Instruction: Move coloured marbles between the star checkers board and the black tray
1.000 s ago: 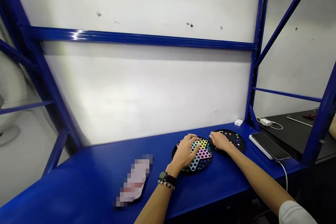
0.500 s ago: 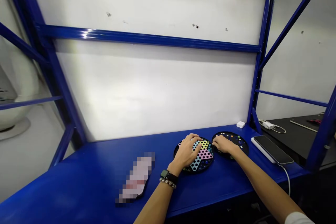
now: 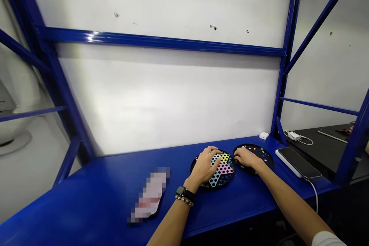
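A round black Chinese-checkers board (image 3: 221,172) with a coloured star of holes lies on the blue shelf (image 3: 95,196). My left hand (image 3: 204,166), with a watch and bead bracelet at the wrist, rests on its left half, fingers curled over the board. Just to the right sits a round black tray (image 3: 263,154) with several small coloured marbles. My right hand (image 3: 245,157) lies on the tray's left side, its fingers bent down among the marbles; whether it holds one is hidden.
A phone (image 3: 299,161) on a white power bank with a cable lies to the right. A small white charger (image 3: 263,136) stands by the wall. A blurred flat object (image 3: 150,196) lies to the left. Blue rack posts (image 3: 284,73) frame the bay.
The view shifted slightly. Both hands stay on the board and the tray with little movement.
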`<state>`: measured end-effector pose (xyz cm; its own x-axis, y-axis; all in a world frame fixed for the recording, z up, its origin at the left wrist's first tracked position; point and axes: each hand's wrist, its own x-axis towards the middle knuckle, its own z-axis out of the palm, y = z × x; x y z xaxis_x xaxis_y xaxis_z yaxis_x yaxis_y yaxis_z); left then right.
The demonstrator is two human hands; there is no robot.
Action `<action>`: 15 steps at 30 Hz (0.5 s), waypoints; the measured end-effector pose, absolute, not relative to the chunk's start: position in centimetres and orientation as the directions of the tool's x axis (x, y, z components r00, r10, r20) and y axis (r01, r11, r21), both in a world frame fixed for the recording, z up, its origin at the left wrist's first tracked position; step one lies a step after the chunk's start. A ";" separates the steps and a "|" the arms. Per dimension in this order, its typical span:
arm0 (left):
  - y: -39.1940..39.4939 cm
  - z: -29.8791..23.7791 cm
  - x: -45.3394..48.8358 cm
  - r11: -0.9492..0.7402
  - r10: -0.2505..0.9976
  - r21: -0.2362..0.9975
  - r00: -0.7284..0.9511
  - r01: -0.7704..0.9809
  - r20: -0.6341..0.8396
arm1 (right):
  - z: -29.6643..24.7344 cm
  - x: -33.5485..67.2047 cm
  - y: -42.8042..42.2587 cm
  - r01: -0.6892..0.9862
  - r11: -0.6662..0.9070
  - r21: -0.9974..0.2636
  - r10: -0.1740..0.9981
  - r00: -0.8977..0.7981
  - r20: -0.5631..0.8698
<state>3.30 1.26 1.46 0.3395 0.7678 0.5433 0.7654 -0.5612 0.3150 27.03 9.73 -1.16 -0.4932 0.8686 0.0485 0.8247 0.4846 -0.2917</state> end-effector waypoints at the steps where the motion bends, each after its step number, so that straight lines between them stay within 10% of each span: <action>1: 1.2 1.5 3.3 -0.559 0.768 0.313 0.338 0.768 0.544 | -1.3 27.3 9.9 0.818 0.493 -0.295 0.865 -0.498 0.064; 15: 3.2 1.8 9.2 -0.581 0.794 0.152 0.514 0.800 0.324 | -2.1 29.2 11.1 0.763 0.508 -0.399 0.858 -0.491 0.153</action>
<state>9.24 3.20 1.81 0.5144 0.7938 0.3244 0.7998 -0.5806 0.1524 29.17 11.13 -2.10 -0.4913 0.8575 0.1526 0.7631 0.5082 -0.3992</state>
